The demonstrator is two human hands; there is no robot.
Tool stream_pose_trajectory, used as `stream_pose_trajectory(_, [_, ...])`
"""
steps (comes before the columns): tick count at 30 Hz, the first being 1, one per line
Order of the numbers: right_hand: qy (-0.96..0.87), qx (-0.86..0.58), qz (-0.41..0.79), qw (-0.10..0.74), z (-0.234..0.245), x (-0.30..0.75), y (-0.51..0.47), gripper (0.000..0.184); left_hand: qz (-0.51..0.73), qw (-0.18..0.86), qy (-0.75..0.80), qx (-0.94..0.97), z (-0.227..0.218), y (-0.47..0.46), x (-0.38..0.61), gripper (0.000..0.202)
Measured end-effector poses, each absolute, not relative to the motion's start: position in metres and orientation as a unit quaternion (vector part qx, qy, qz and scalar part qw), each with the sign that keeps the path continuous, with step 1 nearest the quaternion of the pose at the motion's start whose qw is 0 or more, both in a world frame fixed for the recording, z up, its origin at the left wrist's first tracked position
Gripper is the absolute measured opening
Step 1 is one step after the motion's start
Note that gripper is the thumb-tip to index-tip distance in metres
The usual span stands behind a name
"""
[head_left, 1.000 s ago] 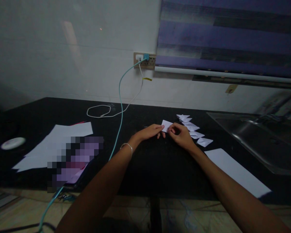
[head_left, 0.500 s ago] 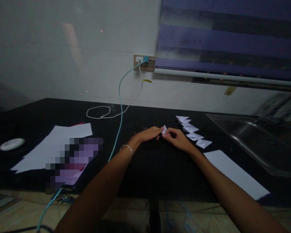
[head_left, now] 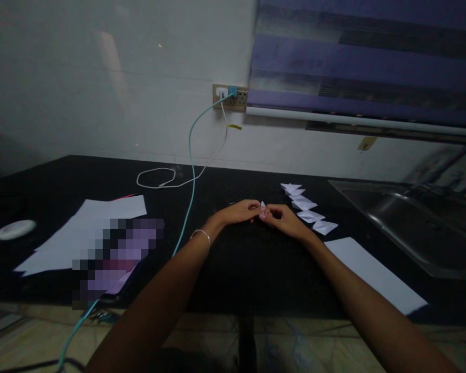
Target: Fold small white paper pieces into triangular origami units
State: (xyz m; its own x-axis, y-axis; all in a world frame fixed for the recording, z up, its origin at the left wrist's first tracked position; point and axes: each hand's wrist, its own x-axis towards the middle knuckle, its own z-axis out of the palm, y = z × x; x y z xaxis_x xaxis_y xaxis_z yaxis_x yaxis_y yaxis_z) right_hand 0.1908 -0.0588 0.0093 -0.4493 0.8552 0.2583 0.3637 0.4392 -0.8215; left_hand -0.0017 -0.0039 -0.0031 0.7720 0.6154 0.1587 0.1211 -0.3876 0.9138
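Observation:
My left hand (head_left: 238, 211) and my right hand (head_left: 281, 220) meet over the middle of the black counter (head_left: 233, 269). Both pinch one small folded piece of white paper (head_left: 262, 206), of which only a tip shows between the fingertips. Just right of my right hand lies a row of several folded white paper triangles (head_left: 308, 210). A silver bracelet circles my left wrist.
A stack of white sheets (head_left: 89, 228) lies at the left, a white strip of paper (head_left: 375, 274) at the right front. A teal cable (head_left: 190, 171) and a white cable (head_left: 159, 178) run from the wall socket (head_left: 229, 97). A steel sink (head_left: 411, 223) is at the right, a white disc (head_left: 15, 229) far left.
The paper piece showed as a wider flat shape a second ago; now it is folded small, almost hidden between my fingertips. My hands have drawn closer together.

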Motion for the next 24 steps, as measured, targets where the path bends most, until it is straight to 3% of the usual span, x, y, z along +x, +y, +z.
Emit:
stream_pose_trajectory(5, [-0.763, -0.391, 0.388, 0.339, 0.007, 0.192, -0.057, 0.034, 0.264, 0.567, 0.203, 0.754, -0.003, -0.005, -0.004, 0.041])
stream_pose_trajectory(10, [-0.743, -0.402, 0.397, 0.359, 0.003, 0.195, -0.053, 0.03, 0.276, 0.576, 0.208, 0.741, 0.007, -0.011, -0.006, 0.03])
stream_pose_trajectory(24, [-0.777, -0.395, 0.227, 0.434, 0.002, 0.199, -0.044, 0.018, 0.341, 0.554, 0.253, 0.716, 0.004, -0.007, -0.008, 0.032])
